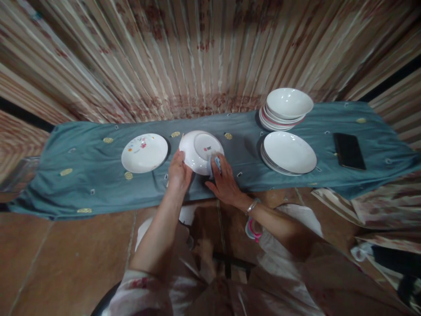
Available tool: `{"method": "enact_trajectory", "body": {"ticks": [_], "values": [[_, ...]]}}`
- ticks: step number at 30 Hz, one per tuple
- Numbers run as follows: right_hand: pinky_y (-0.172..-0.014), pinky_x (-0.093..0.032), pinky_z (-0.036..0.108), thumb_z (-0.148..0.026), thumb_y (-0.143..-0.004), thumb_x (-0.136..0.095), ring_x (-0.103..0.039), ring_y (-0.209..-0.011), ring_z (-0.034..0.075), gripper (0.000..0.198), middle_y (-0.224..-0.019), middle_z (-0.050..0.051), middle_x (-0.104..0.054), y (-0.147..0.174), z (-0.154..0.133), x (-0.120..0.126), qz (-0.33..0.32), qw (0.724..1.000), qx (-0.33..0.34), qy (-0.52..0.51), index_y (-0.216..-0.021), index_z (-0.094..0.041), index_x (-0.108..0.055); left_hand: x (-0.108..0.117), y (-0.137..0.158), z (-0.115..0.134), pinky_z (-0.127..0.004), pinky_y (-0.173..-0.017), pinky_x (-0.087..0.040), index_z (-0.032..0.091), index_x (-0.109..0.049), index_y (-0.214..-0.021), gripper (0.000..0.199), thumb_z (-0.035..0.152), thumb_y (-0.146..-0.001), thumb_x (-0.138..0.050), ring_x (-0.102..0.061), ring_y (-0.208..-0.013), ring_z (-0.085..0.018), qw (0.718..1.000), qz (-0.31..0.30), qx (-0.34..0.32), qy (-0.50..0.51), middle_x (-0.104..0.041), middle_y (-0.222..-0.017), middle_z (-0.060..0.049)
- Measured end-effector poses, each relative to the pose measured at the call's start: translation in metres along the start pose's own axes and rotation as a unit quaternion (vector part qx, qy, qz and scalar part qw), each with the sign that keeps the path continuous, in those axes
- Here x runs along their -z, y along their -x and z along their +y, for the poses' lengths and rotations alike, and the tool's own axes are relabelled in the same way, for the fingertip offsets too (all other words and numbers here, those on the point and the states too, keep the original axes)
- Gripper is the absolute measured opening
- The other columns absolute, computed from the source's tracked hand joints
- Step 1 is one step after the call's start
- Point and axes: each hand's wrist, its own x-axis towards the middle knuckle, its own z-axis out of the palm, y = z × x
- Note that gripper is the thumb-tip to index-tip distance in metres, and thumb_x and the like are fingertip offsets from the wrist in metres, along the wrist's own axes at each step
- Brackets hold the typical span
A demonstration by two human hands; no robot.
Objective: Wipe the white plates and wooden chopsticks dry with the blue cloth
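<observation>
A white bowl (194, 151) is tipped so its underside, with a foot ring and a small red and dark mark, faces me. My left hand (179, 171) grips its left rim, fingers partly hidden behind it. Against the lower right of the bowl, my right hand (225, 180) presses a light blue cloth (215, 166), mostly covered by the fingers. A silver bracelet (252, 206) circles my right wrist. Left of the bowl lies a white plate (146, 158) with a floral pattern.
A stack of bowls (289, 105) stands at the back right, and a stack of white plates (289, 151) sits before it. Farther right lies a black phone-like slab (349, 151). All rest on a narrow table with a teal cloth (98, 175); a pleated curtain (204, 57) hangs behind.
</observation>
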Motion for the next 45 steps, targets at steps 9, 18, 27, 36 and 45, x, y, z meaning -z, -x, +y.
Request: {"method": "enact_trajectory", "body": {"ticks": [9, 18, 27, 36, 45], "values": [[-0.116, -0.025, 0.060, -0.051, -0.096, -0.043, -0.011, -0.152, 0.033, 0.061, -0.161, 0.017, -0.025, -0.018, -0.009, 0.006, -0.004, 0.997, 0.063, 0.035, -0.149, -0.020, -0.038, -0.002, 0.000, 0.001, -0.038, -0.105, -0.047, 0.013, -0.069, -0.105, 0.031, 0.036, -0.086, -0.060, -0.064, -0.116, -0.023, 1.000, 0.003, 0.011, -0.001, -0.074, -0.108, -0.012], [-0.118, -0.022, 0.056, -0.049, -0.099, -0.039, -0.008, -0.153, 0.033, 0.058, -0.161, 0.014, -0.028, -0.046, -0.025, 0.009, 0.006, 0.996, 0.084, 0.044, -0.149, -0.021, -0.039, -0.003, 0.001, -0.003, -0.034, -0.105, -0.046, 0.015, -0.069, -0.094, 0.025, 0.036, -0.084, -0.060, -0.065, -0.113, -0.021, 1.000, -0.007, -0.028, 0.001, -0.074, -0.104, -0.010], [-0.117, -0.023, 0.055, -0.046, -0.099, -0.039, -0.013, -0.152, 0.032, 0.053, -0.160, 0.013, -0.031, -0.062, -0.029, 0.019, 0.057, 0.996, 0.065, 0.039, -0.147, -0.024, -0.042, -0.001, 0.004, -0.004, -0.036, -0.107, -0.045, 0.018, -0.068, -0.092, 0.025, 0.041, -0.080, -0.066, -0.061, -0.119, -0.024, 0.998, -0.051, -0.041, 0.004, -0.072, -0.110, -0.010], [-0.118, -0.018, 0.053, -0.038, -0.099, -0.037, -0.010, -0.152, 0.032, 0.056, -0.162, 0.014, -0.022, -0.073, -0.015, 0.027, 0.088, 0.994, -0.003, 0.071, -0.151, -0.018, -0.035, 0.000, 0.003, -0.009, -0.039, -0.108, -0.043, 0.019, -0.069, -0.095, 0.026, 0.041, -0.081, -0.066, -0.062, -0.117, -0.025, 0.997, -0.061, -0.052, 0.006, -0.072, -0.111, -0.008], [-0.118, -0.021, 0.051, -0.039, -0.100, -0.029, -0.012, -0.152, 0.029, 0.058, -0.162, 0.014, -0.023, -0.076, 0.009, 0.029, 0.106, 0.992, -0.054, 0.051, -0.153, -0.016, -0.028, 0.000, 0.004, -0.007, -0.040, -0.108, -0.043, 0.018, -0.070, -0.095, 0.026, 0.040, -0.083, -0.064, -0.061, -0.119, -0.025, 0.996, -0.066, -0.060, -0.004, -0.072, -0.112, -0.009]]}}
